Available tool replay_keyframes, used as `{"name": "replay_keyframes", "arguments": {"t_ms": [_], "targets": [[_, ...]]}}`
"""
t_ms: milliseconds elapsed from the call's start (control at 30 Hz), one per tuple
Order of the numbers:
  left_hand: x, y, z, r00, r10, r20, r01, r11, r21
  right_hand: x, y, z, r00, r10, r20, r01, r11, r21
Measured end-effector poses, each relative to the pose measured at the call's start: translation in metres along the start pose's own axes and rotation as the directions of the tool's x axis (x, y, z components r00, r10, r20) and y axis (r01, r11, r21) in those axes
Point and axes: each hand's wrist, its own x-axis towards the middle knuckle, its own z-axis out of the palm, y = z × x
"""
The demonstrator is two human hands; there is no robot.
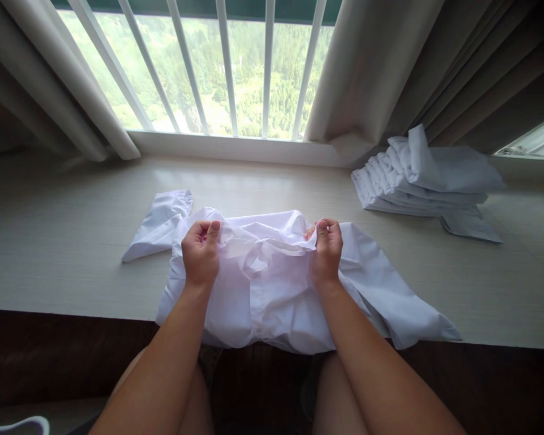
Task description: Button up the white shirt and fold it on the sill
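Observation:
A white shirt (272, 296) lies spread on a pale window ledge (63, 241), its lower part hanging over the front edge. One sleeve (161, 223) stretches to the left, the other (399, 296) to the right. My left hand (201, 252) is closed on the fabric at the shirt's left shoulder. My right hand (326, 249) grips the cloth near the collar on the right. Both hands pinch folds of the shirt slightly above the ledge.
A stack of folded white shirts (421, 178) sits at the back right of the ledge, against a beige curtain (367, 72). Another curtain (58, 78) hangs at the left. White window bars (226, 66) stand behind. My knees are under the ledge.

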Motion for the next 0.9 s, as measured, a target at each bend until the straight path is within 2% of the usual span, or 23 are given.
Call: {"name": "replay_keyframes", "arguments": {"t_ms": [167, 233, 300, 367, 500, 567, 633, 733, 900], "targets": [[0.005, -0.005, -0.002, 0.996, -0.059, -0.066, 0.054, 0.995, -0.081, -0.004, -0.01, -0.003, 0.989, -0.106, 0.102, 0.111, 0.993, -0.043], [0.006, -0.005, -0.003, 0.994, -0.076, -0.075, 0.068, 0.992, -0.104, -0.005, -0.016, -0.007, 0.963, -0.175, 0.204, 0.195, 0.977, -0.081], [0.006, -0.005, -0.004, 0.992, -0.091, -0.087, 0.08, 0.989, -0.126, -0.007, -0.021, -0.013, 0.906, -0.232, 0.353, 0.289, 0.95, -0.117], [0.007, -0.006, -0.004, 0.989, -0.109, -0.104, 0.093, 0.985, -0.144, -0.008, -0.026, -0.018, 0.834, -0.237, 0.499, 0.364, 0.915, -0.174], [0.008, -0.008, -0.005, 0.978, -0.155, -0.136, 0.131, 0.977, -0.169, -0.013, -0.027, -0.022, 0.695, -0.1, 0.712, 0.441, 0.842, -0.311], [0.009, -0.009, -0.005, 0.974, -0.174, -0.143, 0.148, 0.973, -0.177, -0.015, -0.025, -0.023, 0.66, -0.05, 0.749, 0.469, 0.807, -0.359], [0.009, -0.009, -0.005, 0.973, -0.18, -0.146, 0.152, 0.971, -0.186, -0.016, -0.02, -0.022, 0.673, -0.04, 0.739, 0.496, 0.765, -0.411], [0.008, -0.01, -0.003, 0.97, -0.189, -0.15, 0.155, 0.965, -0.213, -0.016, -0.015, -0.022, 0.718, -0.078, 0.692, 0.518, 0.725, -0.455], [0.009, -0.012, 0.001, 0.963, -0.213, -0.163, 0.161, 0.945, -0.284, -0.015, -0.013, -0.023, 0.733, -0.07, 0.677, 0.499, 0.732, -0.464]]}}
